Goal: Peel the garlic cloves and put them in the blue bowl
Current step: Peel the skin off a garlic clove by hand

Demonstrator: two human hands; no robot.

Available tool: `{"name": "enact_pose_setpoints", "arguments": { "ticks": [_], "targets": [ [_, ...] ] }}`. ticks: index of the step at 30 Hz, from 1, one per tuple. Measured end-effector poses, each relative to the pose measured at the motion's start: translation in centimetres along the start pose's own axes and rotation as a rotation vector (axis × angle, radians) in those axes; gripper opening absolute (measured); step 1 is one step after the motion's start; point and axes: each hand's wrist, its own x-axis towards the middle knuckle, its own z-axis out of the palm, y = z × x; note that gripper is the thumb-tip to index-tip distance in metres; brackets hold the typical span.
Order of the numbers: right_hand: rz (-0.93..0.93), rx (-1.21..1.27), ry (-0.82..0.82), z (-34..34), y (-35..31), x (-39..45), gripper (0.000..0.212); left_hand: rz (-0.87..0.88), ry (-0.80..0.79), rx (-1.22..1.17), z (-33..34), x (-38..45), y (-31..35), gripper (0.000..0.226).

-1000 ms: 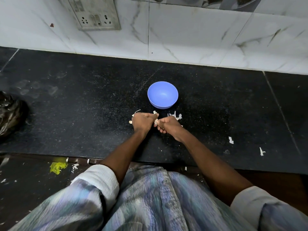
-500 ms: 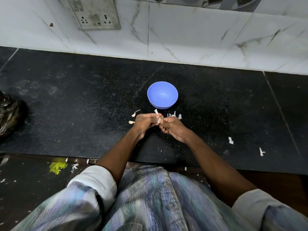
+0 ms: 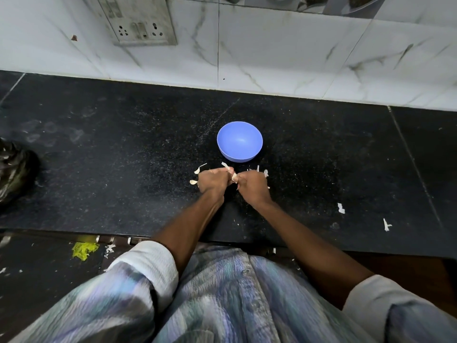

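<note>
Your left hand [image 3: 213,180] and right hand [image 3: 252,185] meet, both pinching one clove [image 3: 234,178] just before the bowl [image 3: 239,141], so peels [image 3: 199,169] drop outside it.

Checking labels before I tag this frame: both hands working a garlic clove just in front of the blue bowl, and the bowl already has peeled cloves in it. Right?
Not quite. The head view shows the blue bowl empty: no cloves inside. The rest holds: the left hand and right hand meet on a garlic clove just in front of the bowl, with bits of peel lying on the counter around them.
</note>
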Motion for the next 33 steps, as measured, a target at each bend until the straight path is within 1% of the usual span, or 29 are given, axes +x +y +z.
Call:
{"name": "enact_pose_setpoints", "arguments": {
  "ticks": [2,4,5,7,8,9,11,12,13,15,18,21,23,24,25,27,30,33],
  "targets": [
    [-0.038,-0.143,0.02,0.3,-0.7,-0.3,0.022,0.005,0.047,0.013,0.1,0.0,-0.1,0.008],
    [-0.046,-0.238,0.04,0.5,-0.9,-0.5,0.022,0.013,0.074,0.0,0.3,-0.1,0.0,0.009],
    [-0.048,-0.269,0.053,0.4,-0.9,-0.5,0.025,0.014,0.075,-0.004,0.3,-0.1,0.0,0.009],
    [-0.052,-0.247,0.062,0.3,-0.8,-0.3,0.02,0.017,0.049,-0.012,-0.1,0.0,0.0,0.008],
    [-0.044,-0.148,0.042,0.3,-0.6,-0.2,0.018,0.028,0.009,-0.016,-0.4,0.0,-0.1,0.007],
    [-0.002,0.052,0.004,0.1,-0.3,-0.1,0.02,0.045,-0.047,-0.013,-0.8,0.1,-0.1,0.006],
    [0.179,0.548,-0.121,-0.6,0.1,-0.5,0.025,0.094,-0.172,0.019,-1.7,0.4,-0.3,0.009],
    [0.258,0.719,-0.181,-0.7,0.3,-0.7,0.025,0.125,-0.235,0.037,-2.1,0.4,-0.3,0.012],
    [0.306,0.813,-0.227,-0.7,0.4,-0.9,0.026,0.153,-0.293,0.058,-2.3,0.4,-0.4,0.014],
    [0.335,0.9,-0.268,-0.4,0.6,-1.0,0.024,0.192,-0.387,0.097,-2.4,0.4,-0.5,0.016],
    [0.35,1.012,-0.305,-0.8,0.6,-1.0,0.021,0.293,-0.425,0.198,-2.6,0.4,-0.4,0.024],
    [0.353,0.979,-0.33,-1.5,0.5,-1.1,0.021,0.434,-0.402,0.326,-3.1,0.8,-0.3,0.024],
    [0.379,0.931,-0.239,-1.5,0.4,-1.0,0.019,0.501,-0.363,0.431,-3.2,0.8,-0.4,0.023],
    [0.393,0.946,-0.18,-1.4,0.5,-0.9,0.016,0.526,-0.346,0.49,-3.3,0.8,-0.4,0.023],
    [0.399,0.976,-0.142,-1.3,0.6,-0.8,0.013,0.543,-0.333,0.55,-3.3,0.7,-0.5,0.023],
    [0.381,0.993,-0.131,-1.3,0.8,-0.7,0.008,0.557,-0.348,0.624,-3.3,0.3,-0.4,0.028],
    [0.378,0.967,-0.102,-1.2,0.8,-0.7,0.01,0.598,-0.379,0.663,-3.2,-0.3,-0.3,0.04],
    [0.373,0.963,-0.043,-1.5,0.7,-0.8,0.009,0.636,-0.337,0.728,-3.1,-0.5,-0.3,0.033]
  ]
}}
